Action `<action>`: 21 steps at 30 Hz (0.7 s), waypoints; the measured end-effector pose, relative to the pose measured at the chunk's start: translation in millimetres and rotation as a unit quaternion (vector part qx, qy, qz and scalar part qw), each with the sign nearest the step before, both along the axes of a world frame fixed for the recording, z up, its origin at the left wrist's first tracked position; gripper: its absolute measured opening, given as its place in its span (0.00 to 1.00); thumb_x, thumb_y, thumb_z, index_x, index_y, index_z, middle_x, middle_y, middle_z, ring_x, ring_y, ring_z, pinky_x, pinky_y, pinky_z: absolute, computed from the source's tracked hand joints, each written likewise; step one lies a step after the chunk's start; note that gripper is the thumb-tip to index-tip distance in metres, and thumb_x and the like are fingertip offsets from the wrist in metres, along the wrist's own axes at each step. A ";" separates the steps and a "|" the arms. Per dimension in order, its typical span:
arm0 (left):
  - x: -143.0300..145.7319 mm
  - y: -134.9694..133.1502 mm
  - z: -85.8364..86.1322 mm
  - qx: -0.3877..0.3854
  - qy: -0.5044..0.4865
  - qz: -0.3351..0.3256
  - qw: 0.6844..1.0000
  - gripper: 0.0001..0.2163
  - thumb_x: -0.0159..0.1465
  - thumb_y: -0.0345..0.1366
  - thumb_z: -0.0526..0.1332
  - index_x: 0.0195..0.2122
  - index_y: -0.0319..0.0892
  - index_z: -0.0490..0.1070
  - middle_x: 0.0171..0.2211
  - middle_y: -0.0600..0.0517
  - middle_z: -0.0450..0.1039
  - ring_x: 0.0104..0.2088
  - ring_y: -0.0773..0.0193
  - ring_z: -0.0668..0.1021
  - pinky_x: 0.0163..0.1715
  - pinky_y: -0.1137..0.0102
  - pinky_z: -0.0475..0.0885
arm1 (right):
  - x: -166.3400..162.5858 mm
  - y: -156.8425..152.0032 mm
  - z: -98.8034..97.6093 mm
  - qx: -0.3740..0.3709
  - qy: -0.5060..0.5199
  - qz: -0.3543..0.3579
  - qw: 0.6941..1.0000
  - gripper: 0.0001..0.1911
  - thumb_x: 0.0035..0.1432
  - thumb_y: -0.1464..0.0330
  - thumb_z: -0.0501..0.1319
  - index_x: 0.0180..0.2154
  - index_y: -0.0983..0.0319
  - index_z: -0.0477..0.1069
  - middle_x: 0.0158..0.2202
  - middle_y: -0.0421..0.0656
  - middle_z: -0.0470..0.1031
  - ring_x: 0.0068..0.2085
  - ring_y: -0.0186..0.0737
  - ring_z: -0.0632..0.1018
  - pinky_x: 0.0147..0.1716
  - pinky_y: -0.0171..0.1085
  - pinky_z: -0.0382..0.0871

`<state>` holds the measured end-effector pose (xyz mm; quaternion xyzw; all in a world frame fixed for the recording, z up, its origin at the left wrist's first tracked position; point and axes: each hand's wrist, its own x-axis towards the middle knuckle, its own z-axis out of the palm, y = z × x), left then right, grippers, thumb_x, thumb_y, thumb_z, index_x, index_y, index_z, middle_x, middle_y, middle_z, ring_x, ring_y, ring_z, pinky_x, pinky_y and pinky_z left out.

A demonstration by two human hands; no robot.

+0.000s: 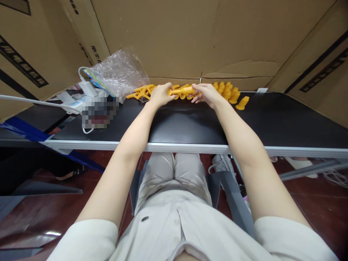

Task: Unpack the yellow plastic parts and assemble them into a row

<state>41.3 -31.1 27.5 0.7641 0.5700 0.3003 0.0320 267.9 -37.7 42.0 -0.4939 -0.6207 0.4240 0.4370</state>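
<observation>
Between my two hands is a yellow plastic part (pixel 185 90) with a ribbed, handle-like body and a narrower end toward the left. My left hand (pixel 162 95) closes its thumb and fingers around the narrow end. At the other end, the thumb and forefinger of my right hand (pixel 207 94) pinch the part, with the remaining fingers loosely curled. Just behind and below it lie more yellow pieces with round ends (pixel 182 96), partly covered by my hands. Branching yellow pieces (pixel 144 92) are beside my left hand. Several yellow flanged cylinders (pixel 227 91) stand to the right of my right hand.
A clear plastic bag (pixel 122 70) lies at the back left, near a white power strip (pixel 74 105) with a plug and cable. A blurred-out object (pixel 100 112) sits in front. Cardboard walls (pixel 176 40) enclose the black tabletop (pixel 187 127), edged with a metal rail (pixel 187 148).
</observation>
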 end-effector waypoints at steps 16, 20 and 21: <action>-4.8 2.9 3.7 0.053 -0.073 -0.023 0.996 0.28 0.69 0.46 0.64 0.69 0.49 0.62 0.45 0.46 0.81 0.55 0.50 0.80 0.59 0.60 0.71 | -6.5 9.7 -1.9 0.067 0.022 -0.041 0.997 0.27 0.64 0.42 0.63 0.42 0.59 0.67 0.39 0.45 0.76 0.40 0.41 0.84 0.41 0.38 0.76; -17.2 16.9 3.6 0.070 -0.095 0.050 0.992 0.16 0.73 0.44 0.56 0.57 0.48 0.74 0.50 0.44 0.80 0.58 0.50 0.78 0.64 0.58 0.68 | -4.5 21.1 -7.2 0.137 -0.005 -0.077 0.988 0.26 0.68 0.43 0.60 0.50 0.58 0.66 0.51 0.48 0.75 0.47 0.43 0.84 0.46 0.40 0.76; -20.2 19.6 2.7 0.063 -0.096 0.070 0.991 0.15 0.72 0.42 0.56 0.55 0.47 0.75 0.51 0.44 0.80 0.59 0.49 0.77 0.65 0.57 0.68 | -4.5 22.0 -7.8 0.161 -0.027 -0.085 0.983 0.25 0.69 0.44 0.59 0.52 0.57 0.65 0.55 0.49 0.74 0.50 0.44 0.83 0.49 0.42 0.76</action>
